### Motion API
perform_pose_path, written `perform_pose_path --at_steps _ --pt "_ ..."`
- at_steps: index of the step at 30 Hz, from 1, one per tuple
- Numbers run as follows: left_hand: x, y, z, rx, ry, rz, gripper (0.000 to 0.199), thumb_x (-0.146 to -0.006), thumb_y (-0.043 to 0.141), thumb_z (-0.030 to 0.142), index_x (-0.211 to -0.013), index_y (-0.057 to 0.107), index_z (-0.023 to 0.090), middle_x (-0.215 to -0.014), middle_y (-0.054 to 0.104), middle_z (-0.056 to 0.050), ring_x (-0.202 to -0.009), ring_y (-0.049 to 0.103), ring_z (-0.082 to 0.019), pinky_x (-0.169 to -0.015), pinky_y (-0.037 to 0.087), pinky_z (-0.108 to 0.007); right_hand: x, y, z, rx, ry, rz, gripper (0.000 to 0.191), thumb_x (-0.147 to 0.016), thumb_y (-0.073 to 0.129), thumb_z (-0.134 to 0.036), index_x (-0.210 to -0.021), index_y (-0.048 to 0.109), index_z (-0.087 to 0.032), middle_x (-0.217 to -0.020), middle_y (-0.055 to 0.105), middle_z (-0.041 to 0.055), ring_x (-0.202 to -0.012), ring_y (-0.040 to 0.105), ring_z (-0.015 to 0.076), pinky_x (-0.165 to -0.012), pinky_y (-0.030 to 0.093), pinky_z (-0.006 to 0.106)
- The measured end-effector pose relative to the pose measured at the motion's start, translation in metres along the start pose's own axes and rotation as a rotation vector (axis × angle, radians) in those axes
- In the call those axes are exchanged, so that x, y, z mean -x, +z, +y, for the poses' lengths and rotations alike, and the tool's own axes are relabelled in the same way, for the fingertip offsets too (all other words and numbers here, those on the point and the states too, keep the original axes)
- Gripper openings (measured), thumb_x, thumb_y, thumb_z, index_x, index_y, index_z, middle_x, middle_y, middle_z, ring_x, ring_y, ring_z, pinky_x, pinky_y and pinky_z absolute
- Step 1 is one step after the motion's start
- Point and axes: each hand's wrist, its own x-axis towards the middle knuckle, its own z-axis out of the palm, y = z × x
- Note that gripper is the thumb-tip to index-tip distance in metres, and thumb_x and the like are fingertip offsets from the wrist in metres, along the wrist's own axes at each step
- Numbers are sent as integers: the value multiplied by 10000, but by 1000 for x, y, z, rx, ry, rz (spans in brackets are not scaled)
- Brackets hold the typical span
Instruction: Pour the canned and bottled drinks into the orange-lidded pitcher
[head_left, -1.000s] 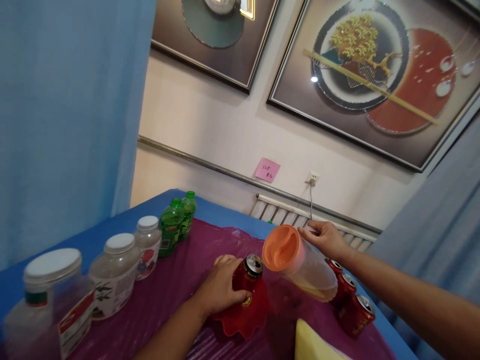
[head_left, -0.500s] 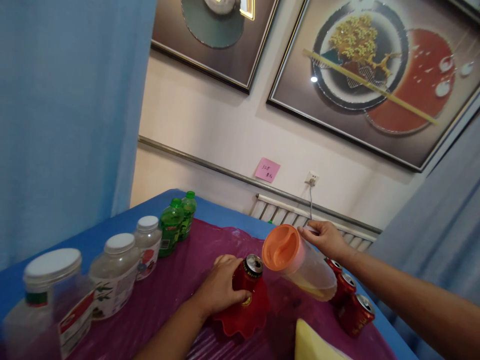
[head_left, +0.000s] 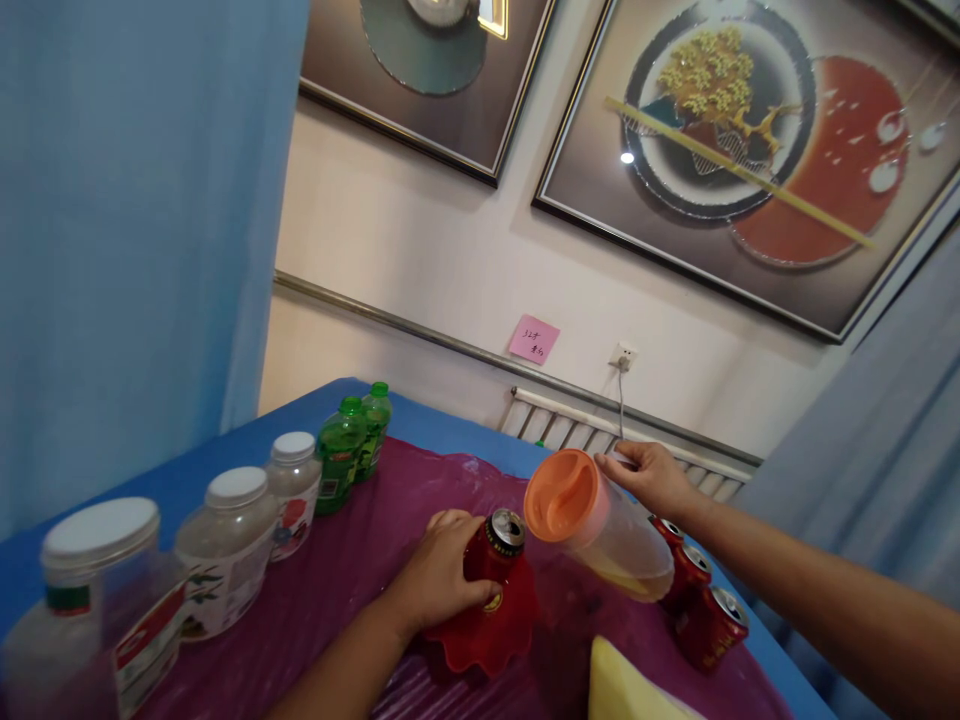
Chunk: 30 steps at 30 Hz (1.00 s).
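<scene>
My left hand (head_left: 448,570) is wrapped round a red drink can (head_left: 487,555) with its opened top facing up. Under the can lies a red funnel-like piece with a wavy edge (head_left: 480,640); how the two meet is hidden. My right hand (head_left: 652,475) grips the far side of a clear plastic pitcher (head_left: 615,545) with an orange lid (head_left: 562,495). The pitcher is tilted, lid toward the can, and a little yellowish liquid rests low in it. No stream shows between pitcher and can.
Along the left stand several clear jars with white lids (head_left: 236,490) and two green bottles (head_left: 341,450). On the right are three red cans (head_left: 709,630). A yellow item (head_left: 634,685) lies at the front on the purple plastic sheet (head_left: 352,580). Behind is a radiator (head_left: 570,425).
Almost nothing differs. Both hands, the can and the pitcher keep their places; the view has shifted very slightly.
</scene>
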Motion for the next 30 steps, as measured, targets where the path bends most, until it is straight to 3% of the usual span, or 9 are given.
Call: perform_pose_path --at_steps 30 --pt "0 0 0 -14 1 -8 544 -584 859 389 -1069 666 237 -1066 645 -52 -1058 554 -301 -971 393 -409 -3 3 2 8 -24 10 513 -798 563 -617 -582 278 -249 -537 242 -64 -504 244 93 -457 170 250"
